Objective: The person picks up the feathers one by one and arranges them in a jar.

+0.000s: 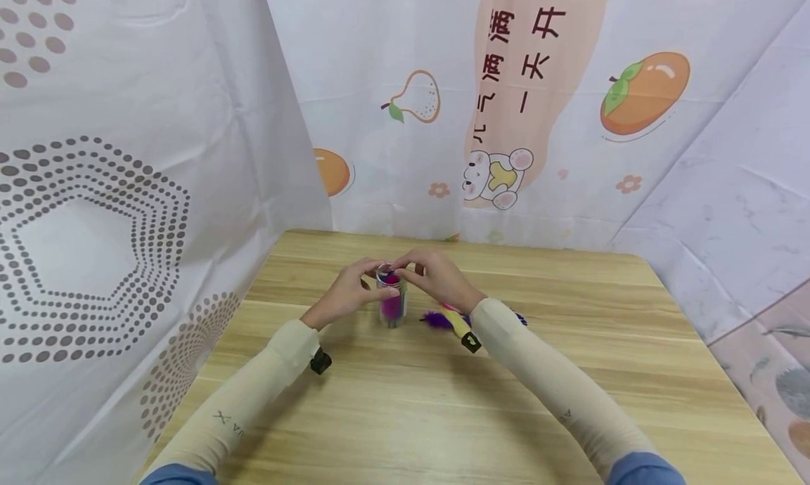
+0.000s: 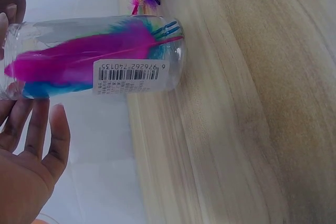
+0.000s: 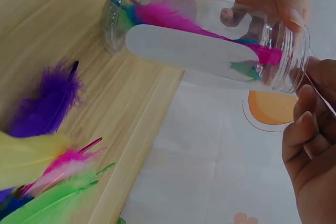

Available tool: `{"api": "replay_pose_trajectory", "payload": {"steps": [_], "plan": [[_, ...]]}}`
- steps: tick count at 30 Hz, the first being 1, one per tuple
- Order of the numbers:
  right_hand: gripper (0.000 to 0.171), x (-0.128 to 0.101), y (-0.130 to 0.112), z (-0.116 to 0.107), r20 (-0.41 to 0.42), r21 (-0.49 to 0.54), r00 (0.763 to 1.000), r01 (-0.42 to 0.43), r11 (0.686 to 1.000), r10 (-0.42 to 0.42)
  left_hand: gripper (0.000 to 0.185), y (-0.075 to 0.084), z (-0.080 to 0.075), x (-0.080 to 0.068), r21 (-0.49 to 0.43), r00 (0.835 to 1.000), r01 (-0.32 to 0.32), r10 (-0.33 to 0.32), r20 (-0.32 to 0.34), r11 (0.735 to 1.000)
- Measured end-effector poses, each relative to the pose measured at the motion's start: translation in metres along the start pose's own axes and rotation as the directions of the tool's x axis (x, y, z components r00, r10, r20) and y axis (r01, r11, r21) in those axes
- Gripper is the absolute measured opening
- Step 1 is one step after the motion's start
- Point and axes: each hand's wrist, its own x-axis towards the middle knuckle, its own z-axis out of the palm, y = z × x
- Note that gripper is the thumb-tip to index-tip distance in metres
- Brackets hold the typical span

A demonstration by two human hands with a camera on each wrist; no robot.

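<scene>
**Both hands up at the mouth of the feather jar**

Sleeved forearms come closest in the head view, angling in toward a clear plastic jar [image 1: 391, 301] standing upright on the wooden tabletop [image 1: 443, 401], its long axis vertical. The left hand [image 1: 344, 292] sits on the jar's left, the right hand [image 1: 436, 277] on its right, fingertips of both meeting at the rim. Neither looks clearly nearer. Loose feathers [image 1: 443, 320] lie just right of the jar, partly under the right wrist.

Left wrist view: the left hand [image 2: 29, 166] is relaxed, fingers fairly straight, alongside the jar [image 2: 100, 59] near its mouth, not wrapped round it. A magenta feather [image 2: 79, 56] and a blue one run lengthwise inside, quills toward the base, with a barcode label on the wall.

Right wrist view: the right hand [image 3: 310, 135] has fingers curled at the jar's [image 3: 205, 43] threaded rim, seemingly pinching it, though I can't be sure. Purple, yellow, pink and green feathers [image 3: 47, 150] sit on the tabletop beside the jar's base.
</scene>
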Motion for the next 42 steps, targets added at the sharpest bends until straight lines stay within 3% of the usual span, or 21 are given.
{"api": "replay_pose_trajectory", "payload": {"steps": [17,32,42], "plan": [[0.011,-0.022,0.018,-0.020,-0.068,-0.045,0.997,0.022,0.999,-0.025,0.054,0.003,0.000,-0.001,0.009,1.000,0.012,-0.011,-0.009,1.000],[0.010,-0.066,0.053,-0.042,-0.078,-0.106,0.995,-0.064,0.992,0.056,0.059,0.004,0.002,0.000,0.007,1.000,0.018,-0.018,-0.006,1.000],[0.010,-0.087,0.067,-0.045,-0.074,-0.106,0.987,-0.150,0.983,0.143,0.058,0.003,0.001,-0.001,0.012,1.000,0.011,-0.011,-0.008,1.000]]}}
